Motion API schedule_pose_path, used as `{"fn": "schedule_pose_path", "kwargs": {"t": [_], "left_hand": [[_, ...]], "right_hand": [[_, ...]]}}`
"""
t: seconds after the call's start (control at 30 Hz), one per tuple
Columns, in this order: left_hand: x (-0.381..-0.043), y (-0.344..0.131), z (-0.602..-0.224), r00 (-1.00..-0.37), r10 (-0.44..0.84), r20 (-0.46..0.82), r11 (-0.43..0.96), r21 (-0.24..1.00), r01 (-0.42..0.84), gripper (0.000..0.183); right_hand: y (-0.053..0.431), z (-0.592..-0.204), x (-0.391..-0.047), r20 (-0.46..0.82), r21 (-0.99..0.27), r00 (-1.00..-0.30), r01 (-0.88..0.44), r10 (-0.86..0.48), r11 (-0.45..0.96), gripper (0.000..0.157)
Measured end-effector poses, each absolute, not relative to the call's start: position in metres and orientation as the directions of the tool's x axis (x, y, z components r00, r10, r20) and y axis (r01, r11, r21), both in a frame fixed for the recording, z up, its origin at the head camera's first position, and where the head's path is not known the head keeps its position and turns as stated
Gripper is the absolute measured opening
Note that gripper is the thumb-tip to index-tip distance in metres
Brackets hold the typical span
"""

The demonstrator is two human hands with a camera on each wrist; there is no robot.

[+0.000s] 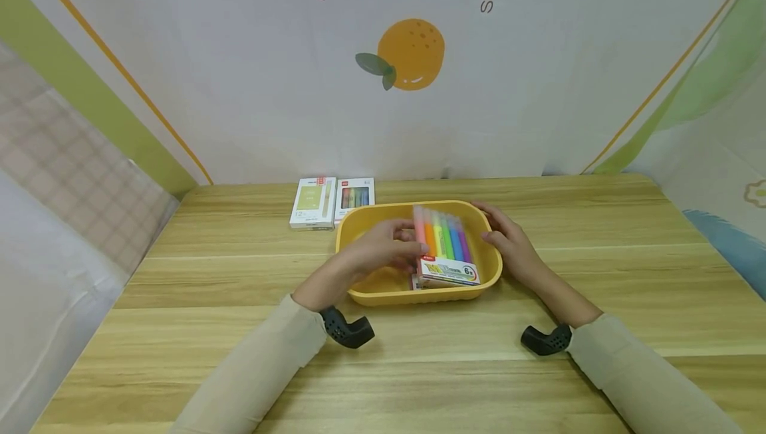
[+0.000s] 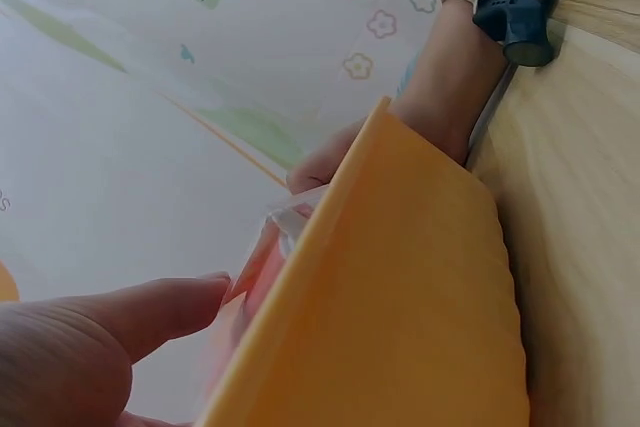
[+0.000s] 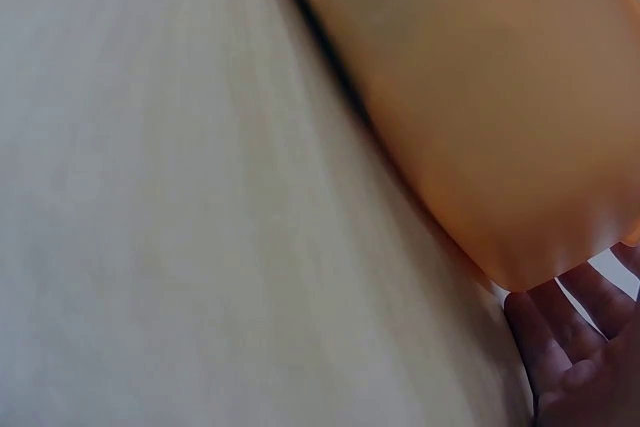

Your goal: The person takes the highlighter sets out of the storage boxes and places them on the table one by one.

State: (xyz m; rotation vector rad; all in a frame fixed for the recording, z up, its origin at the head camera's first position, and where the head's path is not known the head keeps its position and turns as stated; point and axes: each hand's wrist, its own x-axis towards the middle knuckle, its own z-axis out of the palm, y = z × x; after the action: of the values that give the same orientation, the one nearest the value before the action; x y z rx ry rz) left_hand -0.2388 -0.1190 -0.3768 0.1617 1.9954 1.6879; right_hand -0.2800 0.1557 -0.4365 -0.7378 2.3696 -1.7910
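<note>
A yellow plastic basket (image 1: 413, 298) stands on the wooden table. My left hand (image 1: 378, 248) reaches in over its left side and holds a clear pack of highlighters (image 1: 444, 248), the thumb on the pack's left edge. The highlighters run from pink through orange, yellow, green and blue to purple, above a white printed label. Beneath the label, the edge of another white package shows inside the basket. At the right end, my right hand (image 1: 516, 251) grips the rim, fingers around the outer wall (image 3: 500, 127). In the left wrist view, the thumb (image 2: 170, 312) meets the pack's clear plastic.
Behind the basket, toward the left, lie a white and green box (image 1: 311, 203) and a white box with colored pens in its window (image 1: 357, 196). A white cloth with a printed orange (image 1: 411, 55) hangs at the table's back edge.
</note>
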Motion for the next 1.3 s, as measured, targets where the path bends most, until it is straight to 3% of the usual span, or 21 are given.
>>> {"fn": "schedule_pose_path", "kwargs": {"t": [1.3], "left_hand": [[-0.2374,-0.1210,-0.3718,-0.878,0.374,-0.298,0.173,0.953,-0.249,0.061]], "right_hand": [[0.1555,-0.4370,-0.2800,0.208,-0.919,-0.890,-0.320,-0.406,0.231,0.056]]}}
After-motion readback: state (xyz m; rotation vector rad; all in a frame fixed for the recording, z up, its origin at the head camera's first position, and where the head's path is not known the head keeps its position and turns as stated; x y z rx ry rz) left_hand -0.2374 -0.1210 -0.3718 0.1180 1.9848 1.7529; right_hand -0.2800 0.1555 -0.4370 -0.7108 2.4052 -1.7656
